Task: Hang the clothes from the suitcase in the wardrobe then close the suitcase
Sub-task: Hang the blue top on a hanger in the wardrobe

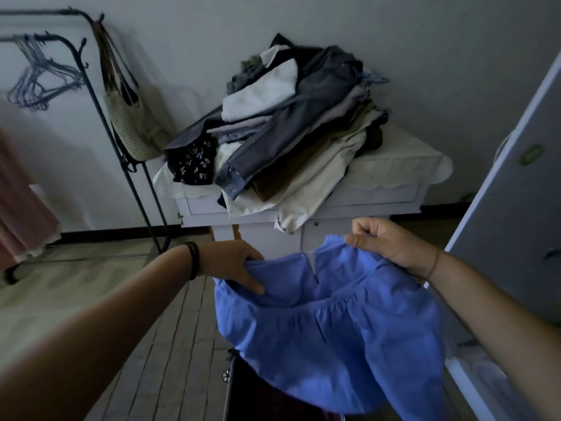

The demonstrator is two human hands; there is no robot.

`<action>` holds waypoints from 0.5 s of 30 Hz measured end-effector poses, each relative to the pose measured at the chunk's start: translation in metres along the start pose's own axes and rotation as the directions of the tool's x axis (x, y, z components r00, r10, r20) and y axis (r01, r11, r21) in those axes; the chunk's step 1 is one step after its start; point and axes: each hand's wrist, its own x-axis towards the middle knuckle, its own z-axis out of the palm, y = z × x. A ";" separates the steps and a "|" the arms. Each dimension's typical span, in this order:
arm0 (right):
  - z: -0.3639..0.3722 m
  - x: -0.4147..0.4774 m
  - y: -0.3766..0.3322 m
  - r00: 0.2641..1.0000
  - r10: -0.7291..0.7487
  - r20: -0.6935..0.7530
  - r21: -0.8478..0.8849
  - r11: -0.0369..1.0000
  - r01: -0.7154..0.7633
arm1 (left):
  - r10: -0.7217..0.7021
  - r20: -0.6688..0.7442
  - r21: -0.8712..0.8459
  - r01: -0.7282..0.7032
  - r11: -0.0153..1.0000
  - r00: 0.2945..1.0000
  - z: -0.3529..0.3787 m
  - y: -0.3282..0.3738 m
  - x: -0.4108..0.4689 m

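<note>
A blue gathered garment hangs spread between my two hands in the lower middle of the head view. My left hand grips its top edge on the left. My right hand pinches the top edge on the right, slightly higher. Under the garment a dark suitcase shows at the bottom edge, mostly hidden by the cloth. A black clothes rail stands at the left with several empty hangers.
A white table by the wall carries a tall pile of folded clothes. A woven bag hangs from the rail. A pink garment hangs at far left. A pale door panel stands at the right.
</note>
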 end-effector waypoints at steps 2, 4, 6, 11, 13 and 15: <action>-0.004 -0.003 -0.007 1.000 -0.014 -0.012 -0.079 0.997 0.013 | 0.064 -0.088 -0.046 -0.068 0.997 0.994 -0.008 -0.009 -0.001; -0.008 -0.006 -0.011 0.999 -0.031 -0.024 -0.106 0.994 0.029 | 0.130 -0.177 -0.074 -0.145 0.987 0.976 -0.016 -0.016 0.002; -0.014 -0.010 -0.012 0.998 -0.046 -0.033 -0.091 0.995 0.043 | 0.193 -0.270 -0.108 -0.228 0.968 0.943 -0.024 -0.018 0.004; -0.029 -0.021 -0.020 0.998 0.017 0.068 -0.117 0.993 -0.009 | 0.241 -0.450 0.015 -0.262 0.965 0.860 -0.041 -0.018 0.004; -0.032 -0.023 -0.024 0.993 0.072 0.098 -0.217 0.975 -0.049 | 0.235 -0.553 0.120 -0.202 0.972 0.799 -0.047 -0.020 0.006; -0.034 -0.024 -0.027 0.990 0.116 0.081 -0.346 0.935 -0.081 | 0.226 -0.629 0.089 -0.219 0.972 0.744 -0.054 -0.022 0.007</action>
